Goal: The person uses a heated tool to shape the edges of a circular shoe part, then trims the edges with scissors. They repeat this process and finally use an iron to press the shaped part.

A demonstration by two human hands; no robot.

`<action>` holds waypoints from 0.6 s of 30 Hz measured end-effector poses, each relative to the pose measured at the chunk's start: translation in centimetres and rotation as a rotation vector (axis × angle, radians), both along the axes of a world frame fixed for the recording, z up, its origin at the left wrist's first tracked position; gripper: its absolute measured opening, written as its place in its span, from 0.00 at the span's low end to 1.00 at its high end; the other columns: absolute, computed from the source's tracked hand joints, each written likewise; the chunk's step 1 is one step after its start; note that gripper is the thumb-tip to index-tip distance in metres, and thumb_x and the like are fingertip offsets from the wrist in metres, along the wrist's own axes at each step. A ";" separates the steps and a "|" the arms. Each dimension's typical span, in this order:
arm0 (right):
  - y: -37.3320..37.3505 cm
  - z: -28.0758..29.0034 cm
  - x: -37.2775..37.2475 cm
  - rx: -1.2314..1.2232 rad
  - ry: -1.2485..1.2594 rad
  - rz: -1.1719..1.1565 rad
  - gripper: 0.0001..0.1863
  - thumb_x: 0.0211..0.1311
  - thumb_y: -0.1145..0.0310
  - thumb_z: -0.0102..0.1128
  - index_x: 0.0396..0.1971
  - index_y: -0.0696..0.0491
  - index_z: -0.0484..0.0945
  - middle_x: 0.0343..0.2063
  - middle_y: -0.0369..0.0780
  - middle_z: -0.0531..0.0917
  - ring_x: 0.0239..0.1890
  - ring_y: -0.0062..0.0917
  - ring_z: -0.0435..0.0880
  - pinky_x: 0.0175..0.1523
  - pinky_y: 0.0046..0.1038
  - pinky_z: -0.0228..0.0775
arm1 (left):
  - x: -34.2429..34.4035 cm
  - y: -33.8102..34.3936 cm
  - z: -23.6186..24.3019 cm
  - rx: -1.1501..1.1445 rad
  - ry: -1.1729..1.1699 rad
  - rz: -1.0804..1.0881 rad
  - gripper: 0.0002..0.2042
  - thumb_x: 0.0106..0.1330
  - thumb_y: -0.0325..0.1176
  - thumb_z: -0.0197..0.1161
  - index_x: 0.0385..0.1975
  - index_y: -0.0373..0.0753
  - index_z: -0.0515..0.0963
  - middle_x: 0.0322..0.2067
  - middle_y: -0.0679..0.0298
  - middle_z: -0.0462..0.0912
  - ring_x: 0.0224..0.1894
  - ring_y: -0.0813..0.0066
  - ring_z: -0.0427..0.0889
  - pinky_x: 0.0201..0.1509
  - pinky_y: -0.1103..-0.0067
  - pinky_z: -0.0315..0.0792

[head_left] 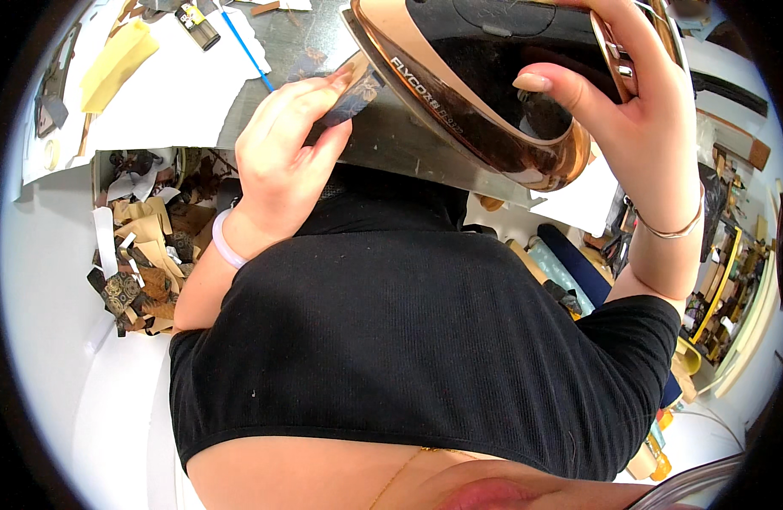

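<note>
A clothes iron (pixel 493 110), brown and black with a copper-coloured trim, is raised and tilted at the table's near edge. My right hand (pixel 617 93) grips it, the thumb lying along its inner side and the fingers over the handle. Left of the iron, my left hand (pixel 285 149) pinches a small folded piece of patterned fabric (pixel 355 100), dark blue-grey with a tan flower print. The fabric is close beside the iron's edge; whether the two touch, I cannot tell.
On the grey table (pixel 383 140) lie white paper (pixel 187 98), a yellow cloth (pixel 119 64), a lighter (pixel 196 25) and a thin blue stick (pixel 245 47). Below left, a heap of fabric scraps (pixel 145 272) fills a bin. Rolls of material (pixel 566 263) stand under the table at right.
</note>
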State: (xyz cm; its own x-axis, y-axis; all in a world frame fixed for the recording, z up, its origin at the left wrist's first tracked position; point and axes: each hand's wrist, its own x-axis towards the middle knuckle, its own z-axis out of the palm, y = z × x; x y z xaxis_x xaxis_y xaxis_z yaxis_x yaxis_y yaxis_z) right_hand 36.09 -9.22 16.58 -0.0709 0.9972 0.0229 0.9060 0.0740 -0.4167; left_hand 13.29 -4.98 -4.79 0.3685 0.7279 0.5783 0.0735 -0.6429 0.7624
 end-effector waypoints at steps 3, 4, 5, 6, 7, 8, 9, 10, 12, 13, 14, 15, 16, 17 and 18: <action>0.2 0.1 -0.2 -0.008 0.019 -0.014 0.28 0.49 0.67 0.81 0.47 0.57 0.75 0.38 0.43 0.83 0.39 0.30 0.85 0.46 0.26 0.76 | 0.0 0.1 0.2 -0.011 0.022 -0.013 0.19 0.49 0.18 0.72 0.44 0.32 0.81 0.41 0.54 0.85 0.42 0.57 0.85 0.47 0.72 0.78; 0.4 0.1 -0.2 -0.009 0.024 -0.009 0.28 0.49 0.67 0.81 0.47 0.57 0.75 0.38 0.43 0.83 0.39 0.30 0.85 0.45 0.26 0.77 | -0.1 0.2 0.1 0.000 0.033 -0.015 0.19 0.49 0.18 0.72 0.43 0.33 0.81 0.41 0.54 0.85 0.42 0.56 0.85 0.47 0.72 0.78; 0.4 0.0 -0.2 0.006 0.003 0.008 0.27 0.50 0.67 0.81 0.47 0.57 0.75 0.38 0.43 0.83 0.38 0.30 0.86 0.44 0.26 0.77 | -0.1 0.2 0.1 0.012 0.045 -0.016 0.19 0.49 0.18 0.72 0.43 0.33 0.81 0.41 0.54 0.85 0.42 0.56 0.85 0.46 0.72 0.78; 0.4 0.0 -0.2 0.021 -0.019 0.026 0.27 0.50 0.66 0.81 0.47 0.57 0.75 0.38 0.43 0.83 0.37 0.30 0.86 0.42 0.25 0.77 | -0.1 0.2 0.0 0.023 0.057 -0.017 0.19 0.49 0.18 0.72 0.43 0.33 0.81 0.41 0.54 0.85 0.42 0.56 0.85 0.46 0.72 0.78; 0.1 -0.1 -0.4 0.054 -0.067 0.054 0.27 0.50 0.66 0.81 0.46 0.57 0.75 0.38 0.43 0.83 0.37 0.29 0.86 0.41 0.24 0.77 | -0.1 0.3 0.0 0.022 0.060 -0.022 0.18 0.49 0.18 0.72 0.43 0.33 0.81 0.41 0.54 0.85 0.42 0.56 0.85 0.46 0.72 0.78; 0.0 0.0 -0.3 0.053 -0.124 0.055 0.27 0.51 0.65 0.80 0.46 0.57 0.75 0.38 0.42 0.83 0.36 0.29 0.86 0.40 0.24 0.76 | -0.1 0.3 0.0 0.022 0.063 -0.028 0.18 0.49 0.18 0.72 0.43 0.33 0.81 0.41 0.54 0.85 0.42 0.56 0.85 0.46 0.71 0.78; 0.0 0.0 -0.3 0.051 -0.180 0.057 0.26 0.51 0.64 0.80 0.46 0.56 0.75 0.37 0.42 0.83 0.35 0.28 0.86 0.39 0.23 0.76 | 0.0 0.3 0.0 0.021 0.066 -0.034 0.18 0.49 0.18 0.72 0.43 0.34 0.81 0.41 0.54 0.85 0.42 0.56 0.85 0.46 0.71 0.78; 0.1 0.3 0.0 0.015 -0.245 0.030 0.26 0.51 0.64 0.80 0.46 0.56 0.75 0.38 0.42 0.83 0.35 0.28 0.86 0.38 0.22 0.76 | 0.1 0.3 0.1 0.018 0.067 -0.027 0.18 0.49 0.18 0.72 0.43 0.34 0.81 0.41 0.54 0.85 0.42 0.56 0.85 0.46 0.71 0.78; 0.2 0.8 -0.3 0.034 -0.327 0.049 0.27 0.51 0.63 0.80 0.46 0.56 0.75 0.38 0.42 0.83 0.34 0.27 0.86 0.37 0.21 0.75 | 0.2 0.2 0.2 0.013 0.070 -0.016 0.18 0.49 0.18 0.72 0.42 0.34 0.81 0.42 0.55 0.85 0.42 0.56 0.85 0.46 0.71 0.78; 0.2 0.9 -1.1 0.091 -0.342 0.094 0.27 0.51 0.63 0.81 0.46 0.56 0.75 0.38 0.41 0.83 0.34 0.27 0.86 0.36 0.21 0.75 | 0.3 0.2 0.2 0.018 0.071 -0.024 0.18 0.49 0.18 0.72 0.42 0.34 0.81 0.42 0.55 0.85 0.42 0.56 0.85 0.47 0.71 0.78; 0.2 0.8 -1.1 0.115 -0.316 0.108 0.27 0.51 0.62 0.81 0.46 0.56 0.76 0.38 0.41 0.83 0.34 0.27 0.86 0.36 0.21 0.76 | 0.3 0.3 0.1 0.024 0.071 -0.033 0.18 0.48 0.18 0.72 0.42 0.34 0.82 0.42 0.55 0.85 0.42 0.56 0.85 0.47 0.71 0.78; 0.3 0.7 -1.2 0.138 -0.291 0.123 0.27 0.51 0.62 0.81 0.46 0.57 0.76 0.38 0.41 0.82 0.34 0.26 0.86 0.35 0.21 0.76 | 0.4 0.3 0.2 0.030 0.072 -0.041 0.18 0.48 0.18 0.72 0.42 0.34 0.82 0.42 0.55 0.85 0.42 0.56 0.85 0.47 0.71 0.78; 0.7 0.1 -0.7 0.136 -0.214 0.122 0.27 0.51 0.61 0.81 0.46 0.57 0.76 0.38 0.41 0.82 0.34 0.25 0.86 0.35 0.21 0.77 | 0.3 0.1 0.3 0.038 0.096 -0.027 0.18 0.48 0.18 0.72 0.42 0.34 0.81 0.42 0.55 0.85 0.42 0.56 0.85 0.47 0.71 0.78; 1.0 -0.4 -0.8 0.139 -0.174 0.091 0.27 0.52 0.61 0.80 0.46 0.57 0.76 0.38 0.41 0.82 0.34 0.24 0.86 0.36 0.21 0.78 | 0.1 -0.1 0.6 0.047 0.121 -0.011 0.18 0.49 0.18 0.72 0.42 0.34 0.81 0.42 0.55 0.85 0.42 0.56 0.85 0.47 0.71 0.79; 1.3 -0.8 -0.9 0.142 -0.131 0.063 0.27 0.52 0.61 0.80 0.46 0.58 0.76 0.38 0.40 0.82 0.35 0.24 0.86 0.36 0.22 0.79 | -0.1 -0.2 0.7 0.055 0.147 0.007 0.19 0.49 0.18 0.72 0.43 0.34 0.81 0.42 0.55 0.86 0.42 0.57 0.85 0.47 0.71 0.79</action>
